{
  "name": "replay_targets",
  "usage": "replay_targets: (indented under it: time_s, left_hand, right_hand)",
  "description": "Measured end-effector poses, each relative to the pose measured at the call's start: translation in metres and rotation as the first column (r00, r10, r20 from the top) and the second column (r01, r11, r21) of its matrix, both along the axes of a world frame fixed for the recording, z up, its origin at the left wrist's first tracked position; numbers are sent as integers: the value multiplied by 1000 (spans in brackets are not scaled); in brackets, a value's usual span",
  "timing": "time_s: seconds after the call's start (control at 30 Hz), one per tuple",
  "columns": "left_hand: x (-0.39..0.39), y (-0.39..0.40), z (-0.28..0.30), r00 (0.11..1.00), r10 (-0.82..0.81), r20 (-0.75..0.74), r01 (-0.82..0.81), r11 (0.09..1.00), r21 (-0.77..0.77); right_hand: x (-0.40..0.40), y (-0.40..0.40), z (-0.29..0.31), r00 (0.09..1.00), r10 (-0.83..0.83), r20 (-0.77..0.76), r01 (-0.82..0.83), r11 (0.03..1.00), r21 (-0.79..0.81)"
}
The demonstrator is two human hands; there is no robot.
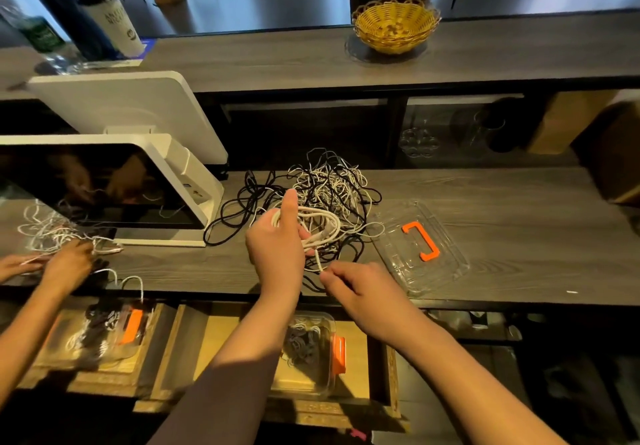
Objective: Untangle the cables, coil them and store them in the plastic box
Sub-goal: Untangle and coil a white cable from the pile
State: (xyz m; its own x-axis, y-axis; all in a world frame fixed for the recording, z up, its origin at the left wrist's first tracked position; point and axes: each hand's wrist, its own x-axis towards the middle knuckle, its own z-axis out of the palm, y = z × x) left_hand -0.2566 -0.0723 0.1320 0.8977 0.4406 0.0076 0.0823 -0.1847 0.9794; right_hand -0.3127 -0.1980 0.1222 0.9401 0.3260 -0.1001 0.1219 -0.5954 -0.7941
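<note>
While our left hand (pixel 275 242) is gripping the white cable coil (pixel 313 225), fingers curled round the loops w/ the index sticking up as a post, we're pinching the cable's loose tail (pixel 319 266) in our right hand (pixel 360 287), prob. to feed the next turn on w/o slack. We're holding the coil just in front of the tangled pile (pixel 325 188) of black & white cables on the counter (pixel 502 237), so the strand is pulling free as we wind. We're keeping the clear lid (pixel 420 249) w/ orange handle just right of the pile, off the plastic box (pixel 308 351), which is sitting open in the drawer below, some coils already inside, ready for a drop-in. At far left another person's hands (pixel 65 264) are working a separate white tangle beside the monitor (pixel 104 188).
</note>
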Motion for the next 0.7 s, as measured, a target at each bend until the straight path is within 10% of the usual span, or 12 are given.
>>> replay_targets:
  time_s: [0.4,0.7]
  left_hand:
    - [-8,18,-16,961,-261,-87,257,741,620]
    - [-30,13,4,777,-546,-313,607,782,142]
  right_hand:
    - [-17,0,22,969,85,230,-47,985,-164]
    - [10,-34,23,920,-126,370,132,991,9]
